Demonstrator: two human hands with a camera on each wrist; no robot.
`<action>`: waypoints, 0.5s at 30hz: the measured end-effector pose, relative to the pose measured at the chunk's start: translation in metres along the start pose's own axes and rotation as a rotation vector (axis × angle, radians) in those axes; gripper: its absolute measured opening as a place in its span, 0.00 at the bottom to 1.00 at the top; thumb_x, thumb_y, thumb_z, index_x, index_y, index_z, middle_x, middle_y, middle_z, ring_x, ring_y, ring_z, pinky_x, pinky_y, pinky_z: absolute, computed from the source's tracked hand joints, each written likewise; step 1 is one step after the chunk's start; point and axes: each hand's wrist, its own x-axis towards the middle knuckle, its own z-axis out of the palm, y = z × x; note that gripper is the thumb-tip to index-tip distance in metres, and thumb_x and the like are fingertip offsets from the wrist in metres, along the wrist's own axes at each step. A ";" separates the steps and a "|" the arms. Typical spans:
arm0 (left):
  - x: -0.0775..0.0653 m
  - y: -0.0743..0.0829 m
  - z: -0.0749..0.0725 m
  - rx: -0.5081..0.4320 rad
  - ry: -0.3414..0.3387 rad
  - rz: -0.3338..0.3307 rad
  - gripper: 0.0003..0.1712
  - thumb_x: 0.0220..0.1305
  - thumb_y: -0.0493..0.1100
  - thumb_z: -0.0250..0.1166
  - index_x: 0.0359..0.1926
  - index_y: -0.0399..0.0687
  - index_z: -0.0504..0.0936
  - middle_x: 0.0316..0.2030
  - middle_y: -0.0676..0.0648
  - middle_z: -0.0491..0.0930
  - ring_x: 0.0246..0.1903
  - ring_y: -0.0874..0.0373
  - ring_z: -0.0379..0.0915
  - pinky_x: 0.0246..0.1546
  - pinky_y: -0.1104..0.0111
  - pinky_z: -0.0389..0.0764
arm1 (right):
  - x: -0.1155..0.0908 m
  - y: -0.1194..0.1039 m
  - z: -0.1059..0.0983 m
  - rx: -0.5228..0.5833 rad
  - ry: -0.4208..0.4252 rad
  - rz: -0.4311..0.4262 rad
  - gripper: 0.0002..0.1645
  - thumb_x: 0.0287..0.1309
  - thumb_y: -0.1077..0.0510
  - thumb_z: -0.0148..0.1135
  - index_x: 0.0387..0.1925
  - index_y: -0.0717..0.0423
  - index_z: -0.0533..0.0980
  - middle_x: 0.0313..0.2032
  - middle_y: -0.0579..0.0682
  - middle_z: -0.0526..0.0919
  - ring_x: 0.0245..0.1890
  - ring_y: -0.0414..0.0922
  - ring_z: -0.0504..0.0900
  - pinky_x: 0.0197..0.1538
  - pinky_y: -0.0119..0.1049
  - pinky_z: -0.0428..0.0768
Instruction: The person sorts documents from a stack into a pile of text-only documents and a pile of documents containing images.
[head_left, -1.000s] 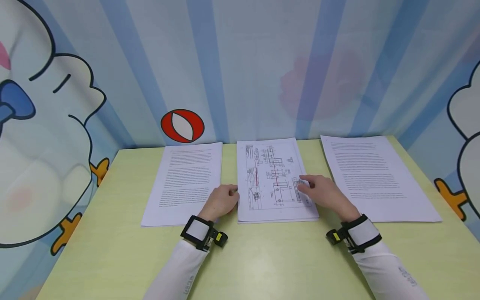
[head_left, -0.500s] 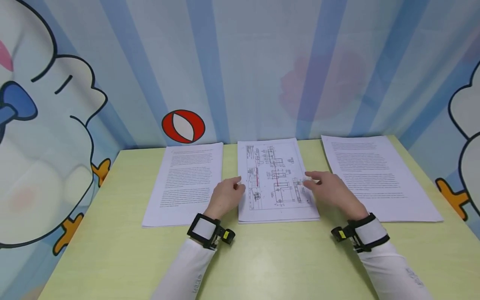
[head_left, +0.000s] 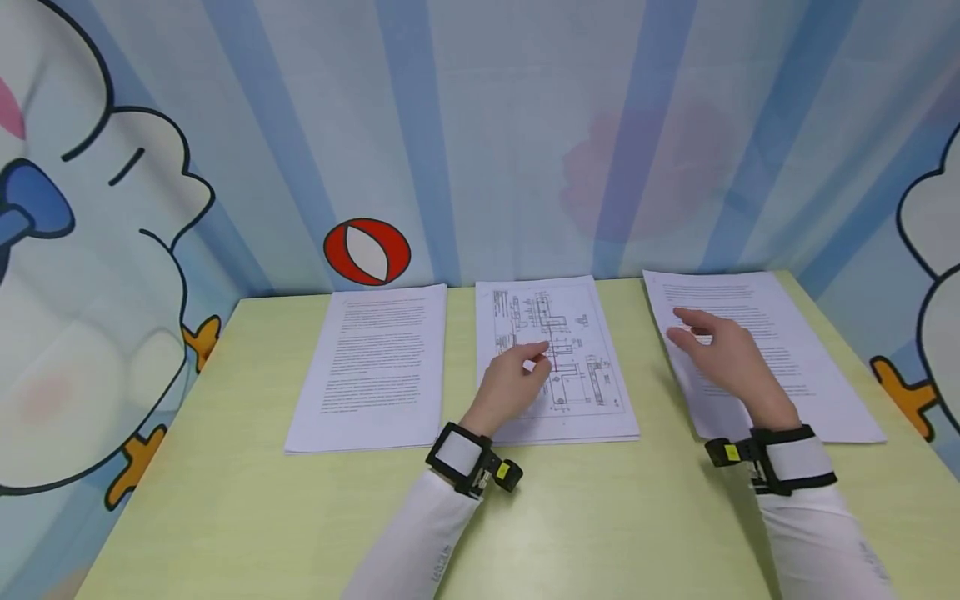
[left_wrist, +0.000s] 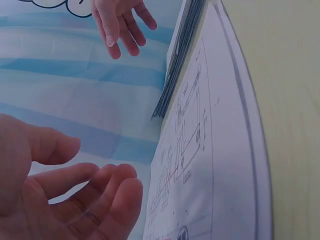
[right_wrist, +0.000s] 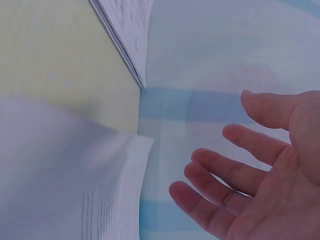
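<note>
Three stacks of white paper lie side by side on the table. Over the middle stack, whose top sheet bears a technical drawing [head_left: 600, 333], hovers my left hand [head_left: 512, 383], its fingers loosely bent and holding nothing. Part of the drawing is hidden beneath that hand. My right hand [head_left: 723, 354] is above the left part of the right stack of printed text [head_left: 810, 392]. In the right wrist view its fingers [right_wrist: 230, 175] are spread and relaxed, with nothing between them. The left stack of printed text [head_left: 375, 367] has no hand on it.
The pale yellow-green table [head_left: 225, 500] backs onto a blue striped curtain [head_left: 510, 150] with cartoon figures. A strip of table separates the middle stack from each neighbour. Black camera bands [head_left: 459, 458] sit around both wrists.
Both hands have moved right. My left hand went from the gap beside the left stack to over the drawing; my right hand left the drawing's right edge for the right stack.
</note>
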 end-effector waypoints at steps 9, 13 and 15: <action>0.004 0.009 0.030 -0.049 -0.080 0.041 0.23 0.72 0.44 0.54 0.64 0.44 0.77 0.52 0.45 0.83 0.29 0.66 0.72 0.33 0.77 0.72 | -0.003 0.041 -0.021 -0.073 -0.061 0.128 0.46 0.73 0.39 0.47 0.75 0.67 0.50 0.70 0.79 0.55 0.68 0.77 0.55 0.64 0.71 0.60; 0.003 0.011 0.044 -0.040 -0.103 0.055 0.23 0.70 0.44 0.54 0.63 0.45 0.78 0.51 0.46 0.84 0.29 0.68 0.73 0.35 0.78 0.73 | -0.007 0.057 -0.031 -0.088 -0.095 0.236 0.51 0.72 0.37 0.46 0.76 0.69 0.44 0.70 0.81 0.51 0.67 0.79 0.53 0.63 0.71 0.59; 0.003 0.013 0.051 -0.041 -0.111 0.063 0.23 0.70 0.44 0.54 0.63 0.45 0.78 0.50 0.47 0.84 0.31 0.68 0.75 0.37 0.78 0.73 | -0.009 0.064 -0.035 -0.096 -0.098 0.280 0.52 0.71 0.36 0.45 0.75 0.70 0.42 0.69 0.81 0.50 0.66 0.79 0.53 0.63 0.71 0.59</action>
